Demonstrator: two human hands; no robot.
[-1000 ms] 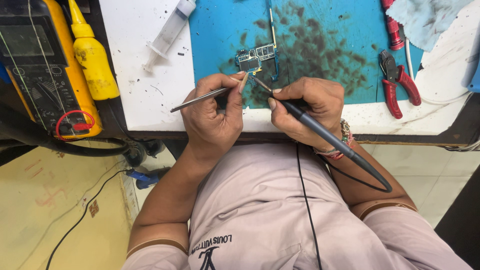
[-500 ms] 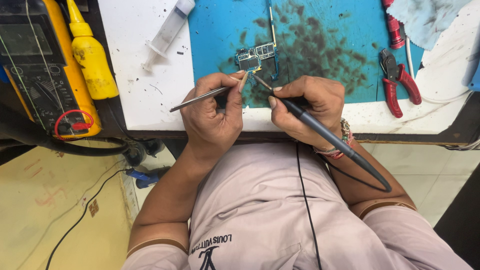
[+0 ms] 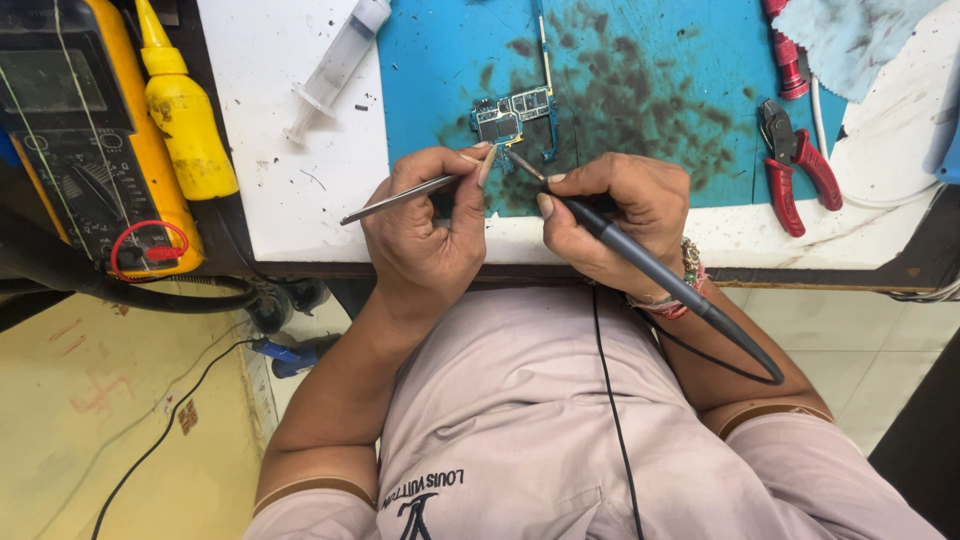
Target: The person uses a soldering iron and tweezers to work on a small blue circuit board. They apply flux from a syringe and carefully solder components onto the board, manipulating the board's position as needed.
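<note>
Grey rectangular screen (image 3: 55,82) on yellow multimeter (image 3: 150,180), far left

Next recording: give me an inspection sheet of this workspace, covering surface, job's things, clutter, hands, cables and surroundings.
Surface: white worktop with a stained blue rubber mat on it.
Job's things: small green circuit board on the mat; thin metal tweezers; grey soldering iron, tip near the board.
Clutter: clear plastic syringe; yellow squeeze bottle; red-handled cutters; pale blue cloth.
Hands: left hand grips the tweezers; right hand grips the soldering iron.
Cables: black iron cord over the lap; thick black hose beside the yellow multimeter.
Surroundings: tiled floor.
</note>
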